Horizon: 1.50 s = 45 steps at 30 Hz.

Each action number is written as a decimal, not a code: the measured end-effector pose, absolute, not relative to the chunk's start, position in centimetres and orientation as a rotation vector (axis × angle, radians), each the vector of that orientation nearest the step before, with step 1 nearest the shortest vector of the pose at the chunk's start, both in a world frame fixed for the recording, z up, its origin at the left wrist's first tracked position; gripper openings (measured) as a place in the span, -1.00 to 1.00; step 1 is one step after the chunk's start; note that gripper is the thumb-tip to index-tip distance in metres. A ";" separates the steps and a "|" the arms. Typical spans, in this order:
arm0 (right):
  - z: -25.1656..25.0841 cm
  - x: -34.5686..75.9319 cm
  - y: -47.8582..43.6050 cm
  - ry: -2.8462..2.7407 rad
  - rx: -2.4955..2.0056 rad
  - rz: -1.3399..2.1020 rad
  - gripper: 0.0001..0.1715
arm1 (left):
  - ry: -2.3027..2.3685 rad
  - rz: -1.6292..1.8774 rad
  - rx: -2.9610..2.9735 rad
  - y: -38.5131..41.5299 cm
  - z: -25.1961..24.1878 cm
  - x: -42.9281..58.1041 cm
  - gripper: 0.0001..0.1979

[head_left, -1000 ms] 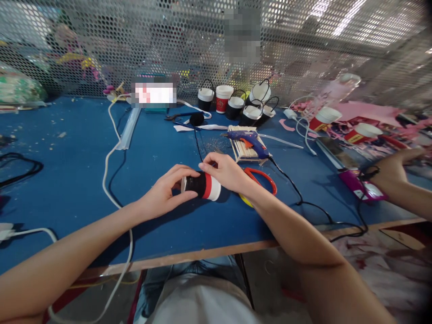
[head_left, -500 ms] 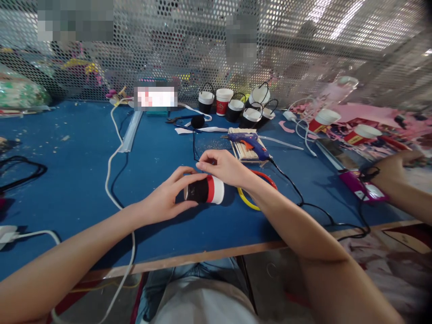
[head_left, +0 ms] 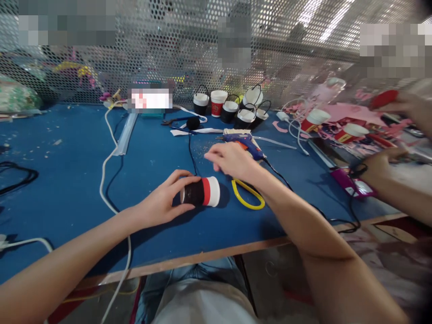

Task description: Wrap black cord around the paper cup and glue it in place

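A paper cup [head_left: 212, 191] lies on its side on the blue table, wrapped in a black band and a red band. My left hand [head_left: 168, 195] is closed around its black part. From the cup's upper side a thin black cord [head_left: 191, 155] runs up to a round black foam piece [head_left: 193, 123]. My right hand [head_left: 231, 159] hovers beyond the cup with loosely bent fingers and nothing visible in them. Just behind it, partly covered, a blue glue gun [head_left: 248, 146] rests on a stick rack. A yellow ring [head_left: 248, 200] lies below my right wrist.
Several black-wrapped cups [head_left: 230, 110] with cord handles and a red cup [head_left: 218, 103] stand by the mesh panel. Pliers [head_left: 177, 120] lie at the back. A white cable [head_left: 106, 180] crosses the left side. At right, another person's hand [head_left: 381, 166] is near a purple box [head_left: 353, 182].
My right hand has let go of the cord at the cup and moved right, towards the glue gun. My left hand keeps hold of the cup. Another person's raised hand has appeared at right.
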State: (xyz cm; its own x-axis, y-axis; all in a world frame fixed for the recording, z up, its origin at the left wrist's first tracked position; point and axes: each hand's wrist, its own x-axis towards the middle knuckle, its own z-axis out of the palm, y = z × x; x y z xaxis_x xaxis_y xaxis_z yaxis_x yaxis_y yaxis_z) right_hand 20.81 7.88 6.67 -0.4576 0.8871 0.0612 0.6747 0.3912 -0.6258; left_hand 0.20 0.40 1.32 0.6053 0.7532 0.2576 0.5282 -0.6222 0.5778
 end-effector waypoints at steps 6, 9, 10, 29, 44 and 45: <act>8.2 28.4 10.1 -1.902 -1.585 0.177 -0.68 | 1.108 0.730 2.340 0.7 1.2 0.0 -0.50; 6.9 30.1 11.4 -2.117 -1.862 -0.023 -0.72 | 1.135 0.758 2.337 0.9 1.0 -0.1 -0.49; 6.4 30.1 11.7 -2.203 -1.922 0.000 -0.73 | 1.146 0.760 2.338 1.0 0.9 -0.1 -0.49; 5.4 29.2 9.5 -1.902 -1.584 0.630 -0.68 | 1.183 0.875 2.394 1.5 0.7 -0.5 -0.55; 4.7 25.2 4.8 -1.928 -1.518 0.989 -0.72 | 1.140 0.820 2.452 2.2 0.0 -1.1 -0.55; 4.4 25.3 4.7 -1.953 -1.539 0.944 -0.71 | 1.124 0.815 2.449 2.2 0.1 -1.1 -0.56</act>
State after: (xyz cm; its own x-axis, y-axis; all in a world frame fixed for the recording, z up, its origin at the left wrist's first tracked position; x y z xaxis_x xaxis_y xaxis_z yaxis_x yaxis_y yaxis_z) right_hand 25.29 4.74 4.43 -0.2547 0.9659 -0.0468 0.6368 0.1311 -0.7598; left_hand -1.11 2.17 0.09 0.5265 0.7689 0.3627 0.5834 -0.6371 0.5038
